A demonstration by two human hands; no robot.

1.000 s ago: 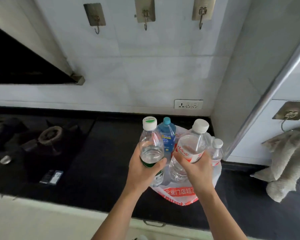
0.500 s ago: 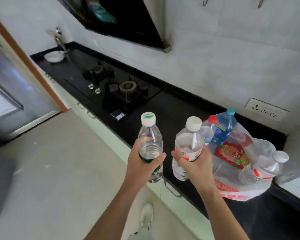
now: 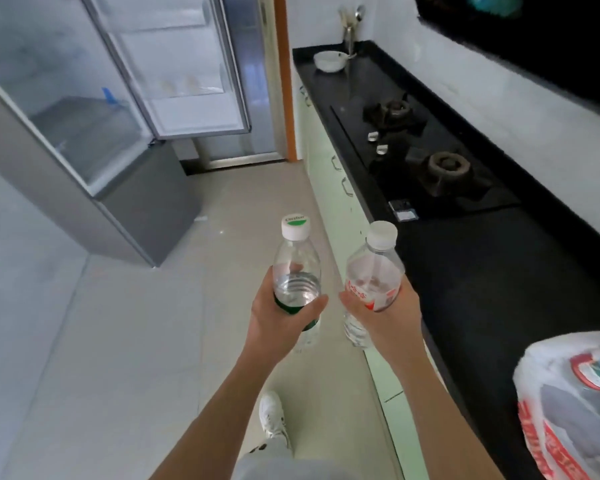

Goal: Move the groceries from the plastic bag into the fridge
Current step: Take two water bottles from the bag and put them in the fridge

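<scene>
L hand (image 3: 280, 315) gripped green-label bottle (image 3: 297, 271), R hand (image 3: 383, 315) gripped red-label bottle (image 3: 373, 278), both upright over floor, apart. Bag (image 3: 568, 407) sat on counter (image 3: 482, 271) at right. Fridge (image 3: 94, 109) stood open, well ahead.

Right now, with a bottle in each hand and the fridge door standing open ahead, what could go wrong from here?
Both hands are full: the left hand grips the clear plastic bottle with the green label, and the right hand grips the clear plastic bottle with the red label. Neither may be free to steady anything at the grey fridge. The red-label bottle also tilts close beside the edge of the black countertop and could knock it in passing.
</scene>
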